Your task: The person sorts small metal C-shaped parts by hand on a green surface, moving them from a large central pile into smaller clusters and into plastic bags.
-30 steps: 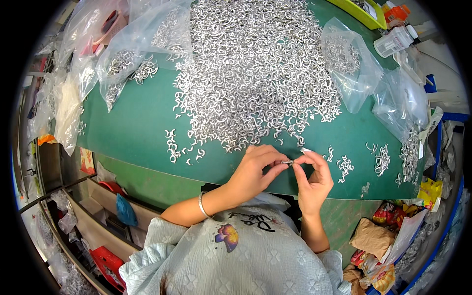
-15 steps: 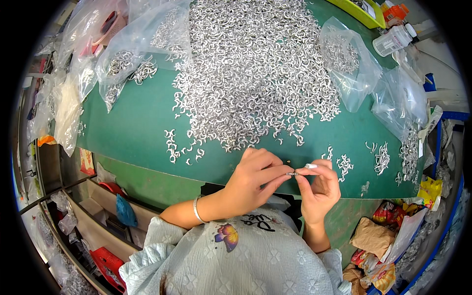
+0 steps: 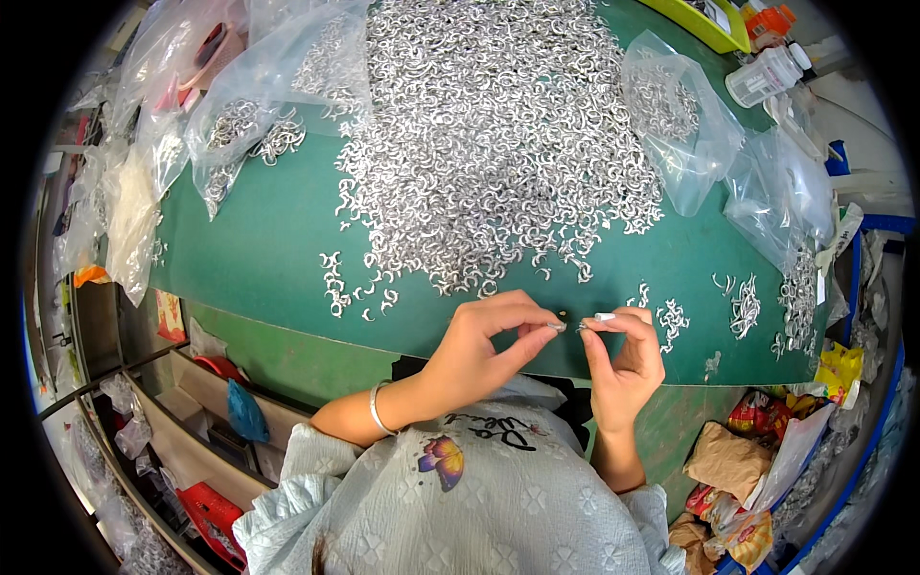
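The left hand (image 3: 484, 350) tightly pinches a small silvery metal piece (image 3: 556, 327); just right of it, apart, the right hand (image 3: 623, 372) pinches a second silvery piece (image 3: 582, 327), its shape too small to tell. Beyond both grips, shiny crescent-shaped metal pieces (image 3: 489, 144) spread over a smooth green tabletop (image 3: 259, 240). Below them, a pale puckered shirt (image 3: 508, 508) carries a butterfly print (image 3: 443, 463) and dark lettering (image 3: 517, 440).

A green counter (image 3: 249, 235) fills the frame's upper half. Crescent-shaped silver metal pieces (image 3: 498, 134) heap thickly at top centre; a small cluster (image 3: 745, 312) lies right of centre. A clear plastic bag (image 3: 273, 72) lies upper left, a lime-yellow tray (image 3: 711, 36) upper right.
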The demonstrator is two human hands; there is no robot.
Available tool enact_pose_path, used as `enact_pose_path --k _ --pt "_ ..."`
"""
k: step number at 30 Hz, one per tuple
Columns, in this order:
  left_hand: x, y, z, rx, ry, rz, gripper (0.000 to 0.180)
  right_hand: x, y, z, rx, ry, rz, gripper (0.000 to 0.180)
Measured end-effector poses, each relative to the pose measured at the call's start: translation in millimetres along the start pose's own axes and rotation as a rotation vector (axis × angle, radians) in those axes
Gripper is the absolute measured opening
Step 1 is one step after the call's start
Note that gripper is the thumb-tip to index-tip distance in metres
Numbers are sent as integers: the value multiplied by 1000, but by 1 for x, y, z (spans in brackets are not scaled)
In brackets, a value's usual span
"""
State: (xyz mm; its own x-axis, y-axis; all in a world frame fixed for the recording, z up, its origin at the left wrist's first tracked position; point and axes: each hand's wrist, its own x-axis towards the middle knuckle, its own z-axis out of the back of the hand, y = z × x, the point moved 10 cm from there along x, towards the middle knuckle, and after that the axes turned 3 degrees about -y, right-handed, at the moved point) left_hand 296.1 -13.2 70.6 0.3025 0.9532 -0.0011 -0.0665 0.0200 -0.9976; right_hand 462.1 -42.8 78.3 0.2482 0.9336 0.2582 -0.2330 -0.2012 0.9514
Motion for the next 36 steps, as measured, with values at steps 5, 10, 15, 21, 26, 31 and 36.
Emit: enact_pose_path --k 5,10,15,21,26,31,36 --pt "2 36 -6 -109 30 230 14 -4 -21 7 205 -51 -219 29" --pt "0 61 -5 -182 -23 292 15 0 -37 35 -20 -34 -83 26" --pt "5 64 -11 -248 12 316 14 -1 -43 127 -132 -379 -138 17" --pt "11 55 -31 -107 72 237 14 -19 -52 167 -229 -462 -195 18" --pt "19 51 -61 -40 144 221 13 -20 -60 130 -175 -340 -208 18" --pt "44 32 -110 201 210 53 13 -16 -56 124 -227 -329 -190 20" --pt "53 32 -125 258 167 -53 14 -15 -51 123 -270 -323 -162 21"
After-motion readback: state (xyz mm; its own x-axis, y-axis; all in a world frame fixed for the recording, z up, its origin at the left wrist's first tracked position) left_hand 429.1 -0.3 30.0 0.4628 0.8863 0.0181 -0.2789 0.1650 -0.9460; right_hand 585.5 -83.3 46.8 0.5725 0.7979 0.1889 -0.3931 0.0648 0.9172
